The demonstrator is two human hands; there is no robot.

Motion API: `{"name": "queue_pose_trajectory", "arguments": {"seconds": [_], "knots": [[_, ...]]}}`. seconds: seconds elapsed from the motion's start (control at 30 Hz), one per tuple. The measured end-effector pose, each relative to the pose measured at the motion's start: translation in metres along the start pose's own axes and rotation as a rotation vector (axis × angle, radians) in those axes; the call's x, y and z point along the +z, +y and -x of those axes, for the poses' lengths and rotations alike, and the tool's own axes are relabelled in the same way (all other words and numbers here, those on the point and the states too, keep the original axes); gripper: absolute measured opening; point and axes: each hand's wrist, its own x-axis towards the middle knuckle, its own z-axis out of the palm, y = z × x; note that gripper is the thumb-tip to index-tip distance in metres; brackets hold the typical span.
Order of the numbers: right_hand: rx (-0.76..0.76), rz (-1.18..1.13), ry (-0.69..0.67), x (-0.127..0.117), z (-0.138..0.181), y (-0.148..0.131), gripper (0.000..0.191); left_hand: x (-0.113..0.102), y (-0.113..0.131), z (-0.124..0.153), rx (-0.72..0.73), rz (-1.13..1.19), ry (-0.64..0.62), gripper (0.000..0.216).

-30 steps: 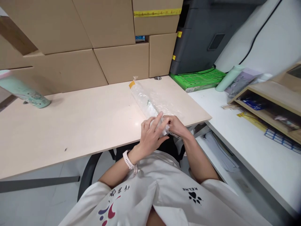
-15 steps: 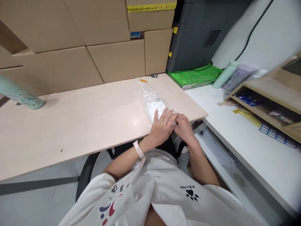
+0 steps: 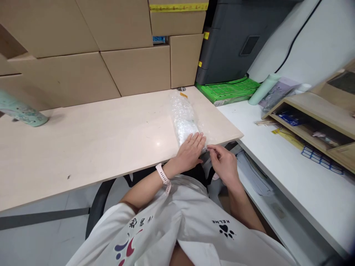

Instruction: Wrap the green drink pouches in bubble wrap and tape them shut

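Left hand (image 3: pixel 191 149) is lying flat, fingers together and extended, gripping nothing; palm is covering the near end of the bubble-wrap bundle (image 3: pixel 183 118), likely pressing it down so it isn't sliding or springing up. Bundle is resting on the wooden table (image 3: pixel 111 136), running away from the left hand's fingertips toward the far edge, near end sitting by the near table edge, probably for easy reach. Something whiter is showing through just past the left fingers; can't tell what. Orange tab (image 3: pixel 183 95) is sitting at the far end, well ahead of both hands. Right hand (image 3: pixel 224 162) is hanging just off the table edge, right of the left hand, fingers curled, fingertips meeting or nearly meeting the wrap's near corner. Can't tell if it's pinching film; looks like one hand is bracing while the other is working the edge. Cardboard boxes (image 3: pixel 138 72) are lining the back beyond both hands; green box (image 3: pixel 230 90) is lying ahead and right of the right hand, with the grey case (image 3: pixel 224 51) apparently standing on it.
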Motion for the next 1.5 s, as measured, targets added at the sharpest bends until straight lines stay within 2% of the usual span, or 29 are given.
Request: {"name": "queue_pose_trajectory", "arguments": {"seconds": [0.07, 0.2, 0.27, 0.37, 0.5, 0.67, 0.77, 0.9, 0.93, 1.03, 1.13, 1.27, 1.5], "knots": [[0.074, -0.038, 0.023, 0.0, 0.0, 0.006, 0.028, -0.001, -0.003, 0.0, 0.037, -0.042, -0.035, 0.081], [0.183, -0.142, -0.038, 0.006, -0.003, 0.016, 0.031, -0.007, -0.009, -0.001, 0.066, -0.069, -0.06, 0.072], [0.199, -0.117, 0.02, 0.009, -0.007, 0.017, 0.034, -0.011, -0.011, -0.001, 0.065, -0.071, -0.066, 0.069], [0.173, 0.006, 0.082, 0.011, -0.017, 0.017, 0.048, -0.014, -0.01, -0.001, 0.029, -0.074, -0.047, 0.061], [0.1, 0.112, -0.082, 0.013, -0.025, 0.02, 0.039, -0.015, -0.004, -0.004, -0.041, -0.07, -0.005, 0.058], [0.082, 0.105, -0.086, 0.013, -0.018, 0.022, 0.039, -0.005, 0.005, -0.017, -0.109, -0.105, 0.037, 0.058], [0.142, -0.101, -0.064, 0.016, -0.006, 0.024, 0.04, -0.002, 0.007, -0.022, -0.104, -0.133, 0.002, 0.063], [0.408, -0.537, 0.063, 0.031, 0.013, 0.023, 0.042, -0.008, 0.002, -0.019, -0.038, -0.189, -0.088, 0.062], [0.478, -0.608, 0.04, 0.036, 0.016, 0.021, 0.046, -0.009, 0.001, -0.017, -0.014, -0.205, -0.098, 0.059], [0.6, -0.795, -0.151, 0.048, 0.019, 0.015, 0.055, -0.013, -0.001, -0.015, 0.04, -0.242, -0.097, 0.052], [0.602, -0.935, -0.25, 0.054, 0.015, 0.011, 0.061, -0.015, 0.001, -0.017, 0.039, -0.258, -0.081, 0.049], [0.64, -0.988, -0.335, 0.052, 0.012, 0.011, 0.066, -0.022, 0.007, -0.016, 0.009, -0.222, -0.059, 0.045], [0.589, -1.182, -0.293, 0.043, 0.022, -0.005, 0.055, -0.033, 0.028, 0.021, 0.042, -0.006, 0.009, 0.05]]}}
